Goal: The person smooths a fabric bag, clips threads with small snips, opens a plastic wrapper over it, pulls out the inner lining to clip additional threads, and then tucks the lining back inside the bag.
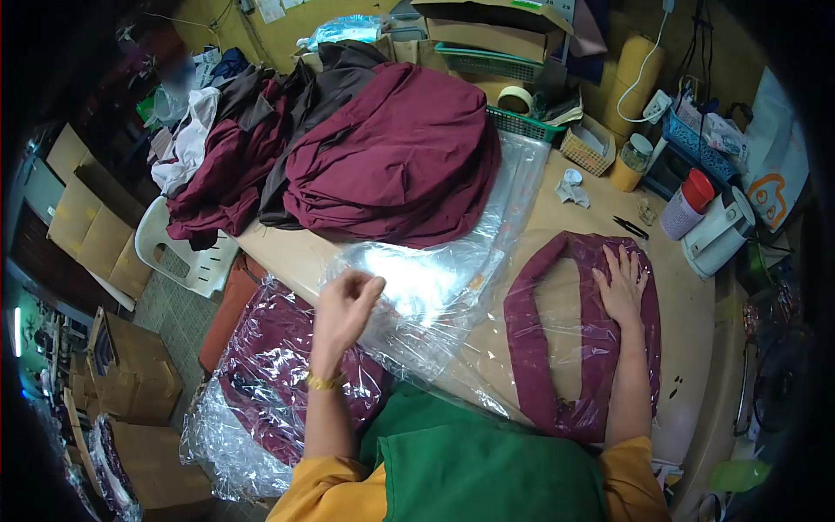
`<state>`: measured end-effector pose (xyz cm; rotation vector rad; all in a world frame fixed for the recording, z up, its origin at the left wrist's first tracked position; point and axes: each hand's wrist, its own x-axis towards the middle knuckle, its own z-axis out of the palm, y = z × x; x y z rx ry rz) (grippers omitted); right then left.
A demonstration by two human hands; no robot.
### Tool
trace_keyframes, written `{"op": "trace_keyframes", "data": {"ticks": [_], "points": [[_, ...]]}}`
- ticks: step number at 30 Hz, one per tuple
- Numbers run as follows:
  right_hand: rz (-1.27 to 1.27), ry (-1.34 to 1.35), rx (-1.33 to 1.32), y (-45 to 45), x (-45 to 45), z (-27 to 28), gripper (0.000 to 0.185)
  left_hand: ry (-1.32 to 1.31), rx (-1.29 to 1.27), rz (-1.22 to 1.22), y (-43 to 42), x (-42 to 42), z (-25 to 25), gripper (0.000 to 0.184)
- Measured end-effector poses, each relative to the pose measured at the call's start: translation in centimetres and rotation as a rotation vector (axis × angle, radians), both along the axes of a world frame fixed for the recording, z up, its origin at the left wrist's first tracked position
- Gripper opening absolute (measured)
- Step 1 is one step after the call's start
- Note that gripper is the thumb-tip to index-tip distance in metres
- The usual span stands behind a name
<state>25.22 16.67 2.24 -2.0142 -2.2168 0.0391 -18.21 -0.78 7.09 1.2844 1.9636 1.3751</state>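
My right hand (621, 285) lies spread and flat on a clear plastic bag with folded maroon cloth (597, 348) inside, at the right of the table. The cloth forms a long loop with brown tabletop showing through its middle. My left hand (348, 304) is raised above the table's front edge, its fingers curled in; whether it holds anything is hidden. Beyond it lies a stack of clear plastic sheets (417, 283), shining in the light. A big maroon cloth bundle (391, 157) rests on the sheets' far part. Below my left hand, more bagged maroon cloth (270, 374) sits beside the table.
Dark and maroon garments (235, 157) heap at the back left, near a white plastic chair (187, 261). Cardboard boxes (130, 365) stand on the floor at left. Small scissors (631, 228), a jar (633, 157), a pink cup (683, 213) and a kettle (718, 235) are at the right rear.
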Motion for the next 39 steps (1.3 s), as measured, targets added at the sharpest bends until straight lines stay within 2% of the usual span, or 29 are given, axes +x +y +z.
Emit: {"op": "trace_keyframes", "data": {"ticks": [1, 3, 4, 5, 7, 8, 9, 11, 13, 14, 15, 17, 19, 20, 22, 23, 24, 26, 27, 28, 29, 31, 33, 34, 35, 36, 37, 39], "points": [[0.004, -0.003, 0.006, 0.1, 0.0, -0.1, 0.061, 0.004, 0.061, -0.071, 1.4, 0.8, -0.3, 0.023], [0.000, -0.014, 0.005, 0.0, 0.3, -0.3, 0.061, 0.105, -0.073, -0.181, 3.7, 2.0, -0.6, 0.024], [0.007, -0.002, 0.011, -0.1, 0.3, -0.3, 0.061, -0.101, -0.038, -0.166, 4.7, 2.1, -0.9, 0.025], [0.013, 0.009, 0.018, 0.0, 0.4, -0.3, 0.062, -0.086, 0.112, -0.109, 4.9, 1.9, -0.9, 0.026], [0.002, 0.020, 0.018, 0.0, 0.5, -0.4, 0.063, -0.210, 0.186, -0.101, 5.2, 1.2, -1.2, 0.028], [0.007, 0.011, 0.014, 0.0, 0.5, -0.4, 0.064, -0.202, 0.160, -0.089, 4.4, 1.3, -1.2, 0.025], [0.012, 0.003, 0.013, 0.0, 0.4, -0.3, 0.064, -0.046, 0.049, -0.064, 3.0, 1.7, -0.2, 0.023], [0.001, -0.017, 0.025, 0.3, 0.4, -0.7, 0.065, -0.207, -0.073, -0.070, 0.2, 3.6, 0.4, 0.025], [-0.015, -0.006, 0.018, 0.4, 0.2, -0.7, 0.065, 0.243, -0.263, -0.222, -1.9, 5.0, 0.1, 0.023], [-0.020, -0.008, -0.002, 0.4, 0.2, -0.5, 0.064, 0.082, -0.248, -0.306, -1.6, 3.3, -3.9, 0.024], [-0.037, -0.020, -0.008, 0.9, 0.3, -0.6, 0.064, -0.162, -0.262, -0.263, -2.0, 3.8, -2.7, 0.022], [0.033, 0.067, -0.100, 2.6, 1.8, -1.5, 0.066, -0.206, -0.192, -0.284, -2.0, 2.8, -3.5, 0.022], [0.338, 0.576, -0.251, 5.8, 6.1, -2.7, 0.068, -0.123, -0.236, -0.339, -1.9, 2.4, -3.2, 0.022], [0.165, 0.515, -0.233, 3.8, 5.3, 0.6, 0.066, -0.086, -0.284, -0.346, -2.0, 2.6, -2.1, 0.026], [0.144, 0.205, -0.147, -3.8, 2.3, 8.3, 0.063, -0.041, -0.279, -0.350, -1.7, 3.1, -0.7, 0.034], [0.177, 0.147, -0.069, -7.2, 1.4, 9.2, 0.064, -0.038, -0.236, -0.345, -1.6, 3.3, -0.7, 0.038], [0.254, 0.099, -0.024, -10.8, 0.9, 9.3, 0.068, 0.071, -0.251, -0.338, -1.2, 2.8, -1.7, 0.042], [0.325, -0.011, -0.056, -17.2, -1.5, 8.8, 0.076, 0.075, -0.239, -0.337, -0.5, 3.5, -2.9, 0.043], [0.377, -0.078, -0.042, -19.2, -2.3, 6.4, 0.081, 0.086, -0.224, -0.318, -0.1, 3.7, -3.4, 0.045], [0.434, -0.009, -0.132, -20.7, -2.6, 2.8, 0.072, 0.065, -0.212, -0.321, 0.3, 3.7, -4.0, 0.045], [0.441, -0.007, -0.129, -20.7, -2.1, 2.8, 0.072, 0.068, -0.211, -0.314, 0.4, 3.7, -4.2, 0.045], [0.526, 0.236, -0.213, -19.6, 0.3, 3.4, 0.055, 0.040, -0.124, -0.281, 0.6, 4.0, -4.0, 0.046], [0.143, 0.436, 0.152, -18.5, 1.0, 7.2, 0.042, 0.149, -0.079, -0.220, 0.5, 4.0, -3.6, 0.048], [0.012, 0.354, 0.368, -17.4, 2.4, 6.2, 0.038, 0.106, -0.082, -0.196, 0.1, 4.2, -2.9, 0.047], [-0.111, 0.295, 0.339, -17.2, 3.4, 7.1, 0.042, 0.122, -0.081, -0.192, -0.3, 4.6, -1.5, 0.046], [-0.370, 0.278, 0.166, -17.4, 3.7, 6.7, 0.050, 0.201, 0.067, -0.180, -0.5, 4.2, -2.4, 0.044], [-0.247, 0.290, 0.104, -16.6, 6.7, 2.9, 0.057, 0.119, 0.096, -0.150, -0.7, 4.0, -2.5, 0.042], [-0.102, 0.478, 0.097, -15.7, 6.9, 0.1, 0.051, 0.141, 0.016, -0.073, -2.6, 3.1, 0.2, 0.040]]}}
